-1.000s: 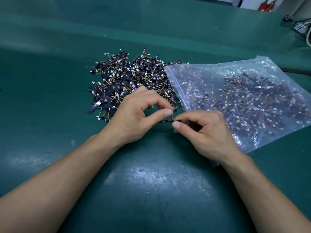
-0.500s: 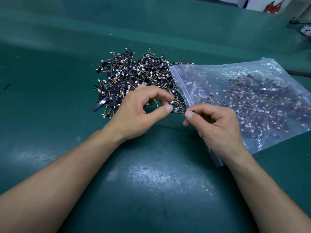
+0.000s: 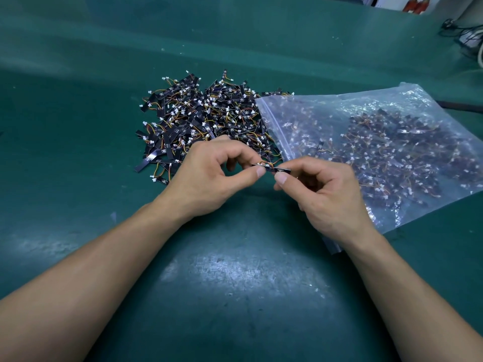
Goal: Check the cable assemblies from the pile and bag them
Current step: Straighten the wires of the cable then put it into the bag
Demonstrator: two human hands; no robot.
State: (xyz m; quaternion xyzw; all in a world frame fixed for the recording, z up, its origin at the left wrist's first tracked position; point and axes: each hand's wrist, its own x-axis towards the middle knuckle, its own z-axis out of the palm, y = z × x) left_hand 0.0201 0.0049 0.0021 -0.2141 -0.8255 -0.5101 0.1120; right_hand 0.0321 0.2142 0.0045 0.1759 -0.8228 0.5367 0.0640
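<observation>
left hand [image 3: 206, 178], right hand [image 3: 329, 197] pinching assembly [image 3: 271, 168], pile [image 3: 198, 121], bag [image 3: 326, 105]

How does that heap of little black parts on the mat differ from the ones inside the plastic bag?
The loose pile lies bare on the green mat, every strip sharp; the bagged lot looks hazy inside the shiny clear bag. The loose pile sits left; the bagged lot, right. Both are the same parts: black strips, coloured wires, white plugs. The left hand and right hand pinch one such cable assembly.
</observation>
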